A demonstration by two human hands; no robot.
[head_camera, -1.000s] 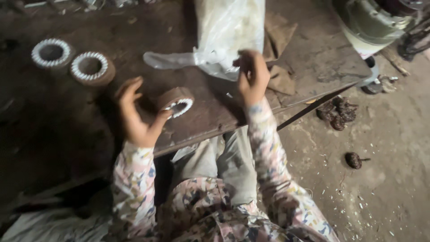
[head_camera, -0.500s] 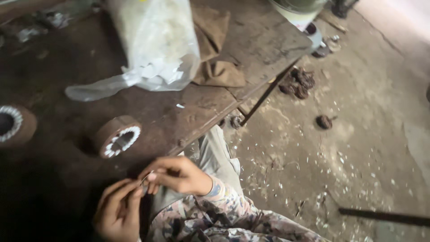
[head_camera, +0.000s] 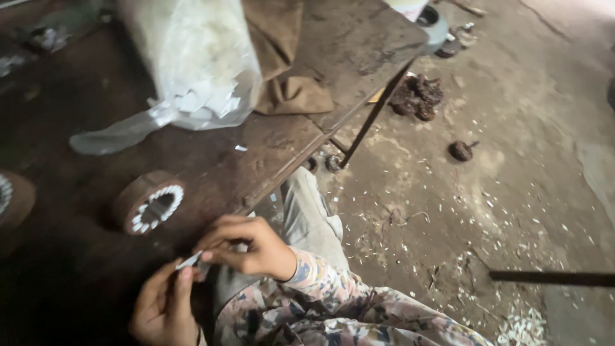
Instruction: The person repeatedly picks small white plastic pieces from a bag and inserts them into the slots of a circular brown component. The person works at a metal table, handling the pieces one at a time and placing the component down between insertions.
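Both hands have drawn together below the worktop (head_camera: 359, 57) edge. Left hand (head_camera: 163, 307) and right hand (head_camera: 246, 247) pinch 1 white strip (head_camera: 189, 261) in closed fingers, right of the ring (head_camera: 148, 204). Strip seems readied; next needs careful aiming into a slot.

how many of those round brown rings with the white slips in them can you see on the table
2. One ring stands whole near the table's front edge, just above the hands; another ring is cut off by the left edge. More may lie out of view.

A dark workbench (head_camera: 359, 45) carries a plastic bag (head_camera: 192, 70), brown cloth (head_camera: 288, 57) and ring-shaped core (head_camera: 148, 204).
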